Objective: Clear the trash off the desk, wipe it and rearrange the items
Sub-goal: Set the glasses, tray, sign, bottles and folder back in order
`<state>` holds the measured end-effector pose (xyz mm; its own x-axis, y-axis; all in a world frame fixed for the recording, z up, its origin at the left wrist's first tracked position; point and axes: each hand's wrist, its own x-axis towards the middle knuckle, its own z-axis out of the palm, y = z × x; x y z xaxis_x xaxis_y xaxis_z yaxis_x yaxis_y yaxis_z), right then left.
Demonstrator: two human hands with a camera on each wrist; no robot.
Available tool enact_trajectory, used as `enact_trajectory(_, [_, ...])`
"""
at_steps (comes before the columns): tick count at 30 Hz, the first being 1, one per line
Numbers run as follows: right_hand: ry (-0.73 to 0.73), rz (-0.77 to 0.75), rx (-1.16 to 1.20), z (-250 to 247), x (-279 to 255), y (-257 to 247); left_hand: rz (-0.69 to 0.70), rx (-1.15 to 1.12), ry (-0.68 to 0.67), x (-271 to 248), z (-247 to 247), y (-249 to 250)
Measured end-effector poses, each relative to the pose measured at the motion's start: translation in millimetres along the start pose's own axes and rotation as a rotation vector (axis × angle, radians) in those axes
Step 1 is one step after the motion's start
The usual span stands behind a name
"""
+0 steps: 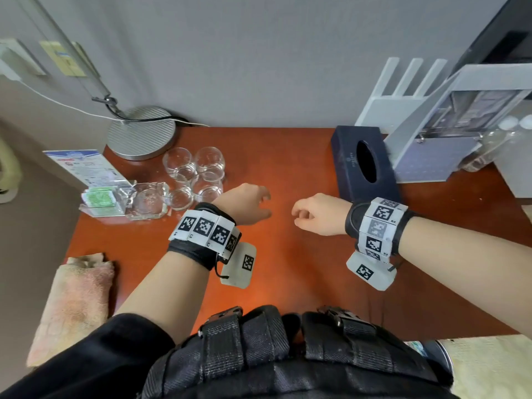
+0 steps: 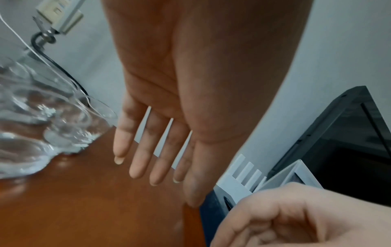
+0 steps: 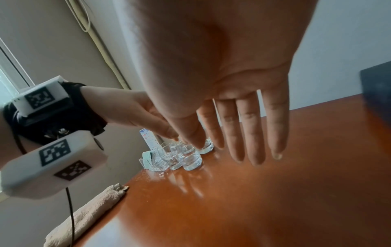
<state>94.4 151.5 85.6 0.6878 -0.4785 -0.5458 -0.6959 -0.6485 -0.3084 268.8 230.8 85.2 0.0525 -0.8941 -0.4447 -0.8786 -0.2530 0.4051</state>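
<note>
Both my hands hover empty over the middle of the red-brown desk (image 1: 288, 269). My left hand (image 1: 252, 207) hangs just right of a cluster of several clear glasses (image 1: 195, 174); in the left wrist view its fingers (image 2: 137, 160) are straight and spread above the wood, the glasses (image 2: 42, 125) to their left. My right hand (image 1: 312, 216) is a little left of the dark tissue box (image 1: 364, 165); its fingers (image 3: 253, 133) lie relaxed and hold nothing. A folded pinkish towel (image 1: 74, 300) lies at the desk's left front edge.
A glass ashtray (image 1: 149, 200) and a clear holder with green packets (image 1: 100, 200) stand left of the glasses. Behind them is a round lamp base (image 1: 141, 133). At the back right stand a white router (image 1: 403, 93), a framed stand (image 1: 440, 151) and water bottles (image 1: 495, 145).
</note>
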Motion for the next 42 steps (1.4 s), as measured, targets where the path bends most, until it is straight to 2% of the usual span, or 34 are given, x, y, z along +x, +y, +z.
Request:
enact_trajectory(7, [-0.004,0.075,0.042,1,-51,82,0.044,0.032,-0.115,27,34,87])
enact_trajectory(13, [-0.004,0.103,0.007,-1,-85,150,0.039,0.015,-0.088,52,62,150])
enact_trajectory(19, [-0.013,0.104,-0.028,-7,-113,194,0.011,-0.007,-0.105,62,75,199])
enact_trajectory(26, [-0.009,0.143,0.034,-10,-123,218,0.019,0.026,-0.148,74,71,218])
enact_trajectory(42, [0.085,0.257,0.164,-19,-110,223,0.18,0.179,-0.196,111,50,214])
